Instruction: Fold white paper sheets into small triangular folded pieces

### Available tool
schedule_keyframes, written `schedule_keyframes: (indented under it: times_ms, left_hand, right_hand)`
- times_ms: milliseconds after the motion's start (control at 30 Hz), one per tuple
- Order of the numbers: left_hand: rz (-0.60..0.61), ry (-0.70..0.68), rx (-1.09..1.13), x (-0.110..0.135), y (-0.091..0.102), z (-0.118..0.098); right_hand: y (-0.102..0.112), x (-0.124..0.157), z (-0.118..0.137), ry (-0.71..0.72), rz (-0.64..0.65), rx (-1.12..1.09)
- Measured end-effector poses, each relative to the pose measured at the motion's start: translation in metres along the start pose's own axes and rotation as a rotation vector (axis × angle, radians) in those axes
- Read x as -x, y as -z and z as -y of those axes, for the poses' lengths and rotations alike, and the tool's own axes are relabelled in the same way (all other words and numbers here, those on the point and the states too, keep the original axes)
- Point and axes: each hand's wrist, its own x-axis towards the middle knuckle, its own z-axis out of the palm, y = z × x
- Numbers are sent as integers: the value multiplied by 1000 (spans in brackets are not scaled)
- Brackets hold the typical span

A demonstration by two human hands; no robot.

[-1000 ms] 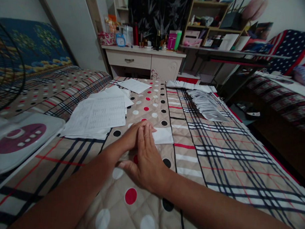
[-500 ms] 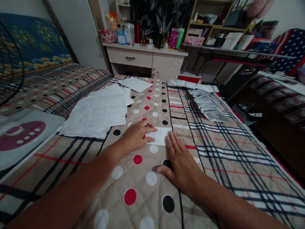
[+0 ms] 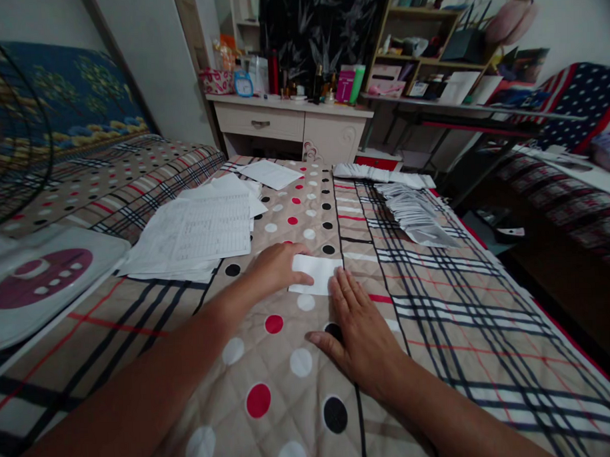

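A small folded white paper (image 3: pixel 317 273) lies on the quilted bed cover (image 3: pixel 438 304) in front of me. My left hand (image 3: pixel 279 268) rests on the paper's left end, thumb and fingers closed on its edge. My right hand (image 3: pixel 361 330) lies flat and open on the cover, fingertips touching the paper's near right corner.
A loose stack of printed sheets (image 3: pixel 195 232) lies to the left, one more sheet (image 3: pixel 270 173) beyond it. Rows of folded papers (image 3: pixel 414 211) run along the right side of the bed. A white fan base (image 3: pixel 41 278) sits at far left. A dresser (image 3: pixel 291 122) stands behind.
My right hand slid off my left hand and moved to the right, down onto the cover. The folded paper shifted slightly toward me under the left hand.
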Motion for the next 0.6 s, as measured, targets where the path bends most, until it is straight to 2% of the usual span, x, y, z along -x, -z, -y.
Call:
schedule_keyframes:
  times_ms: [67,167,267,333,467,600]
  left_hand:
    - [-24,48,42,0,0,-4]
    - [-174,157,234,1,-5,-9]
    - [-358,280,631,2,-12,-14]
    - [-409,316,900,3,-16,-16]
    - [-425,361,1132,10,-19,-21]
    - [-283,340,1126,15,-17,-24]
  right_hand:
    - [-1,-1,-3,-53,-90,-167]
    - [0,-14,-7,-225,-279,-576]
    - [2,-41,-8,-355,-416,-994]
    - [2,-60,-4,-438,-404,-1189]
    - [-3,-86,7,-488,-408,-1296]
    - [-9,-90,8,-447,-399,-1284]
